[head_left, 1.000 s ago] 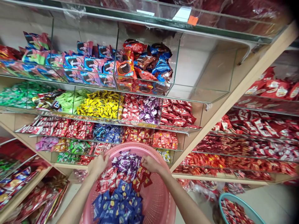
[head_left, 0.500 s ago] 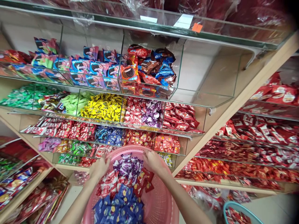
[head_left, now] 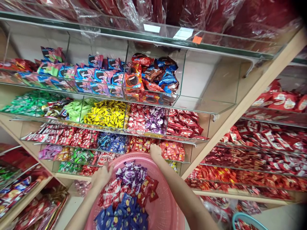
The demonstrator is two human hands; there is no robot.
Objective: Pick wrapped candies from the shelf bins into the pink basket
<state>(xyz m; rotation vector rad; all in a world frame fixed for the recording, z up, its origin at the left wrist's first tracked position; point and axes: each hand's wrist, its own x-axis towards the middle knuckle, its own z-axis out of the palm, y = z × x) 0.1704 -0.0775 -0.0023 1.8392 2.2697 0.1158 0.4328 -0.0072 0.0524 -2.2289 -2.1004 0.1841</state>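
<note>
A round pink plastic basket [head_left: 165, 204] is held up in front of me. Its left rim is gripped by my left hand [head_left: 102, 176], fingers closed over the edge. Inside lie purple-and-white wrapped candies [head_left: 131, 172], red-and-white wrapped candies [head_left: 111, 193], dark blue packets [head_left: 122, 214] and a few dark red packets [head_left: 149, 188]. My right hand [head_left: 156, 152] is past the far rim, at the low shelf bins, between red-gold packets [head_left: 141, 143] and orange-red packets [head_left: 172, 150]. Its fingers look curled; whatever they may hold is hidden.
Glass shelves [head_left: 148, 132] with dividers rise ahead, carrying yellow packets [head_left: 106, 114] and cookie packs [head_left: 134, 80]. A slanting wooden post [head_left: 206, 143] separates them from more red sweets [head_left: 263, 135] on the right. A teal basket [head_left: 249, 217] stands on the floor at lower right.
My right hand has left the basket's far rim and moved forward and up to the shelf bins. My left hand still grips the basket. The view has tilted slightly upward.
</note>
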